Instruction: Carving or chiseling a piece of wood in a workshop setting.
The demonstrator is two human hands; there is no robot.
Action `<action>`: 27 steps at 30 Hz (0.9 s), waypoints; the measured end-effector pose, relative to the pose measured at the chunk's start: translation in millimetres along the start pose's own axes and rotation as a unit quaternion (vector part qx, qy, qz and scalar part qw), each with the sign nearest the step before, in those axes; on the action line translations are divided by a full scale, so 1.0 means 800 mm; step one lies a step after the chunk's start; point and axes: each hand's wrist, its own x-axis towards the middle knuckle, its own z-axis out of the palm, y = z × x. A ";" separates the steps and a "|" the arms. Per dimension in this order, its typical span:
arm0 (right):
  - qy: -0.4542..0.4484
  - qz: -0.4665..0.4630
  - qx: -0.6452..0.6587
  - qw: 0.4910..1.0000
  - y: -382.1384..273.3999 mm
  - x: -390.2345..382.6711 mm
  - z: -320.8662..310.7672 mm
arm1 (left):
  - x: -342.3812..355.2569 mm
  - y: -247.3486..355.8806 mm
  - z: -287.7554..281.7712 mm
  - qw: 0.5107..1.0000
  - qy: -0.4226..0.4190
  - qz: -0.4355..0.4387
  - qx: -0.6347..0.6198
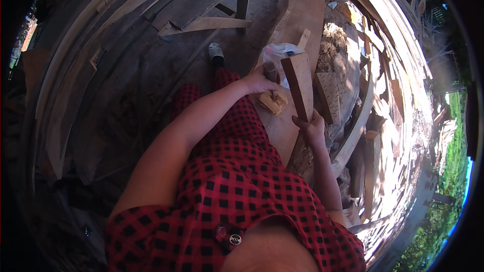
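Observation:
My left hand (259,80) is closed around a chisel (270,71), its thick round handle pointing up. The tool's lower end meets a small pale wood piece (273,103), which has a rough, cut hollow. That piece rests on a broad wooden plank (285,126). In my right hand (311,128) is a wooden club (302,83), wide at the top and narrowed where my fingers wrap it. It is raised beside the chisel, apart from the handle. One of its sides is dark brown, another pale and marked with small dents.
A clear plastic bag (282,50) lies on the plank just beyond my hands. To the right stand a pale wood block (328,95) and heaps of offcuts and long strips. Long boards (70,106) curve along the left. A curved wood piece (206,24) lies on the floor ahead.

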 end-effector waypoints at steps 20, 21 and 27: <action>-0.018 0.245 0.069 0.967 0.073 -0.016 0.034 | -0.014 0.007 0.006 0.997 0.004 0.062 0.053; -0.013 0.224 0.060 0.973 0.053 -0.013 0.024 | -0.012 0.008 0.011 0.996 0.014 0.082 0.044; -0.029 0.026 0.128 0.991 -0.091 -0.012 -0.018 | -0.006 0.003 0.017 0.998 0.003 0.048 0.026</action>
